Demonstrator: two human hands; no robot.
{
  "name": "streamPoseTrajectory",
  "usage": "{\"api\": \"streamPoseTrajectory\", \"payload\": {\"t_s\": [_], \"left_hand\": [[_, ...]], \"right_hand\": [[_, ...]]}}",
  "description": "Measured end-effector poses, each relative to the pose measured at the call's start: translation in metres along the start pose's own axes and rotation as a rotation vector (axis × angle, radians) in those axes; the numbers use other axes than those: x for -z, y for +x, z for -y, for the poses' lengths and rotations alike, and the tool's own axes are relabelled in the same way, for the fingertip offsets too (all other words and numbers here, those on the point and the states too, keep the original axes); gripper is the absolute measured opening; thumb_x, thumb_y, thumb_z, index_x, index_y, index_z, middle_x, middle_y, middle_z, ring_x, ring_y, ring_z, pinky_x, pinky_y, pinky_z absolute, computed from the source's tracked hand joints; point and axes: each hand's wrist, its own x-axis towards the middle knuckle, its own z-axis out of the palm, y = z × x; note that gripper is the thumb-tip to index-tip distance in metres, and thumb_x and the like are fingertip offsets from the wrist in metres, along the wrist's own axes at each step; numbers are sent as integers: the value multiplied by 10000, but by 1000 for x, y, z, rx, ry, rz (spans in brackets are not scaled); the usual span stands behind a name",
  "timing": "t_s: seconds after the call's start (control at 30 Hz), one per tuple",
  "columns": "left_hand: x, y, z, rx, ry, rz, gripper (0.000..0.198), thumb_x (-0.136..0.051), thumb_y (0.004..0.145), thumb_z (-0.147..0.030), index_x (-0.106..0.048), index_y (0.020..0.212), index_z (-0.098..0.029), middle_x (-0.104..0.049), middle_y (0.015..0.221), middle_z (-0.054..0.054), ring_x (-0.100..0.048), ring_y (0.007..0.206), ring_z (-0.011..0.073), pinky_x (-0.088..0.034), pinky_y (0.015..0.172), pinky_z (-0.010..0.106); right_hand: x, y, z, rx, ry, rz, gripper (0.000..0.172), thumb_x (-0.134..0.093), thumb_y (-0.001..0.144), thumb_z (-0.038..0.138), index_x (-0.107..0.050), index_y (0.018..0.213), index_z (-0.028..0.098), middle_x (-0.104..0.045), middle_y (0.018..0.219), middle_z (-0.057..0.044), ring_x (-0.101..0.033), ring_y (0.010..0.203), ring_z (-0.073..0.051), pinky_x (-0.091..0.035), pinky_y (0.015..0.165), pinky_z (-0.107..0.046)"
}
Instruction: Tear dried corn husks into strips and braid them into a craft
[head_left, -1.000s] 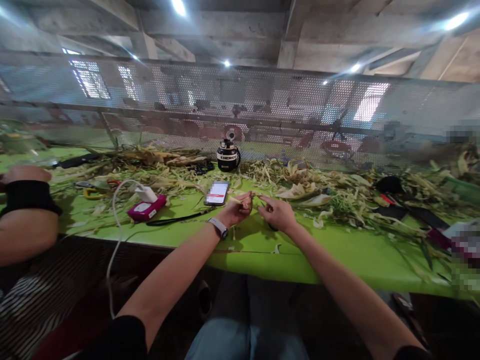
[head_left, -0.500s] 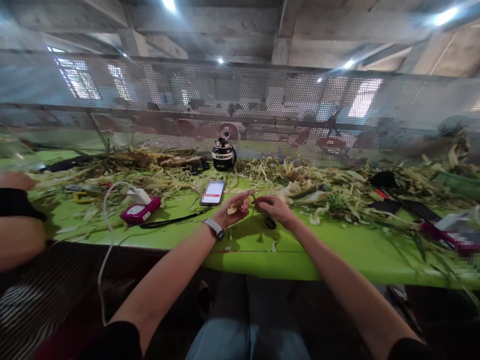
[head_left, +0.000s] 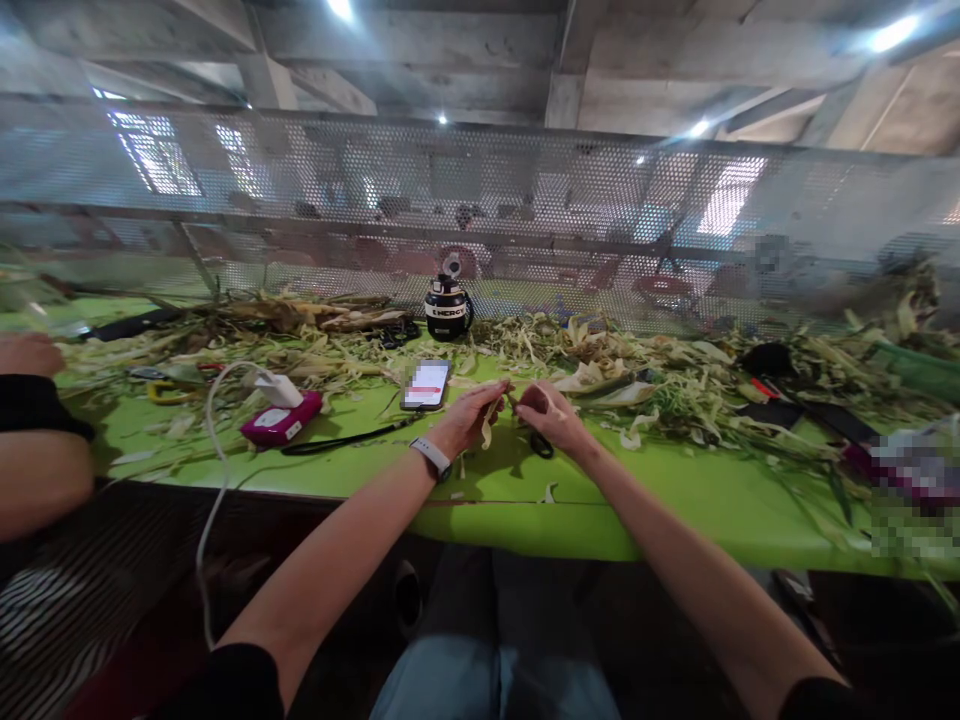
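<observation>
My left hand (head_left: 466, 418), a watch on its wrist, has its fingers closed around a pale, yellowish strip of corn husk (head_left: 488, 428) that hangs below the palm. My right hand (head_left: 553, 413) is pinched just to the right of the left fingertips. What sits between its fingers is too small and dark to make out. Under the right hand, a black ring-shaped handle (head_left: 541, 446) shows near the green tabletop (head_left: 487, 520); the rest of that item is hidden. A phone (head_left: 426, 385) with a lit screen lies beyond my left hand.
Husk shreds (head_left: 540, 340) are heaped along the back, near a black ENERGY jug (head_left: 447, 308). To the left are a magenta power block (head_left: 282, 420) with a white cable and black strap (head_left: 345, 440). Another person's arm (head_left: 41, 480) rests at far left. A perforated screen (head_left: 510, 180) stands behind.
My left hand has turned so its back shows more, and the pale husk strip now hangs lower from it. My right hand has shifted slightly, its fingers still pinched.
</observation>
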Motion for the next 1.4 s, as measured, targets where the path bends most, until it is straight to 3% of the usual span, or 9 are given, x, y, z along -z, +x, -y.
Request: {"api": "streamPoseTrajectory", "payload": {"t_s": [0.1,0.2,0.4,0.57,0.73,1.03,1.23,1.4], "left_hand": [[4,5,5,-1,10,-2,343,-830,533,-316,-694,793,-138,-659,687,-4,-509,522,48,-339,441,173],[5,8,8,2,-26,7,300,-813,576,-304,-681,787,-137,-656,663,-12,-557,564,64,-407,518,181],[-3,2,5,46,-120,34,270,-818,574,-233,-672,767,-112,-677,665,1,-592,567,80,-448,537,186],[-5,-3,3,57,-92,44,270,-817,585,-213,-690,793,-97,-670,632,-11,-555,506,48,-404,466,151],[-5,-3,2,63,-82,37,260,-820,576,-213,-701,782,-106,-685,650,-14,-556,509,40,-402,468,141],[-2,3,-1,6,-144,-43,165,-783,630,-161,-677,742,-101,-640,559,-22,-537,469,50,-404,484,164],[2,6,-5,6,-165,-80,57,-711,693,-127,-678,735,-107,-656,595,-8,-561,498,64,-437,501,167],[4,5,-5,-9,-155,-69,88,-697,713,-130,-686,798,-108,-695,687,17,-614,584,83,-479,557,166]], "right_hand": [[-1,-1,5,133,-218,-60,58,-579,695,242,-564,708,189,-572,736,-26,-529,712,-158,-449,676,-285],[-1,-3,16,76,-292,24,89,-548,716,236,-616,706,180,-601,722,-27,-523,652,-146,-423,633,-271],[-5,-2,19,-194,-151,118,333,-464,811,393,-544,567,181,-491,505,33,-444,488,-97,-341,500,-223],[-11,3,8,-329,12,58,265,-524,745,363,-535,555,178,-447,447,55,-362,393,-69,-300,432,-208],[-12,2,10,-350,89,27,170,-540,685,303,-555,571,178,-492,480,54,-364,404,-62,-287,415,-196],[-4,-4,22,-420,110,180,136,-577,631,258,-596,561,143,-494,422,44,-371,373,-56,-249,382,-197],[-2,-4,27,-425,137,262,141,-584,611,259,-611,548,136,-435,374,69,-309,348,-37,-179,370,-195],[1,-5,28,-413,133,317,162,-586,608,277,-603,538,132,-415,351,74,-298,328,-35,-172,359,-196]]}}
